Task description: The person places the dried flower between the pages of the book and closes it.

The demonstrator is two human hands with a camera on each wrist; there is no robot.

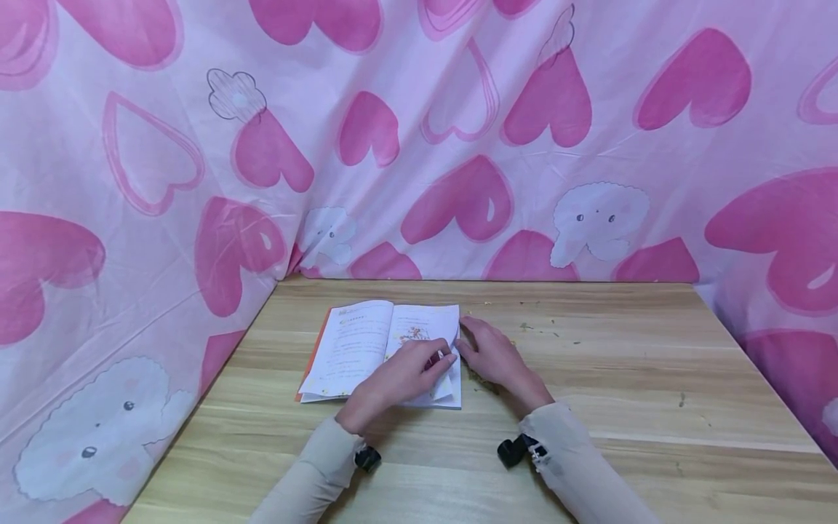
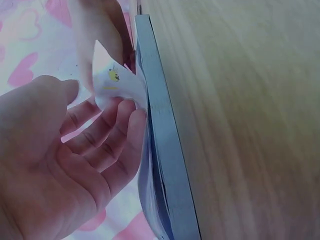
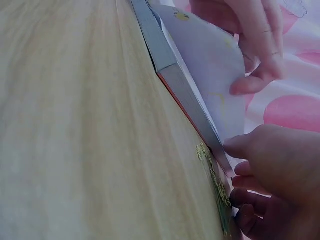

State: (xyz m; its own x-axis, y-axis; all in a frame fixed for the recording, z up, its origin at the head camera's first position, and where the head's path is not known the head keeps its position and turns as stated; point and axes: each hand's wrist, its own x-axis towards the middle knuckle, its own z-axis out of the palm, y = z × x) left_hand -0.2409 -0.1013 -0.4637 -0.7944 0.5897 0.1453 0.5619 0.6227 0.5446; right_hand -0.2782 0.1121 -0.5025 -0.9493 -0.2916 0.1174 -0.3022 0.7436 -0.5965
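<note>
An open book (image 1: 356, 349) with an orange cover lies on the table, printed text on its left page and a small picture on the right. My left hand (image 1: 409, 371) is over the right page, its fingers bent and touching a lifted page (image 2: 120, 82) in the left wrist view. The thumb stands apart from the fingers. My right hand (image 1: 497, 353) is at the book's right edge. In the right wrist view its thumb (image 3: 240, 146) touches that edge, the other fingers loosely bent below. A sprig of small yellow flowers (image 3: 215, 185) lies beside the book.
The wooden table (image 1: 655, 364) has small dried plant bits (image 1: 524, 325) scattered behind and right of the book. A pink heart-patterned cloth (image 1: 458, 196) hangs around the back and sides. Black wrist cameras (image 1: 513, 451) sit at both sleeves.
</note>
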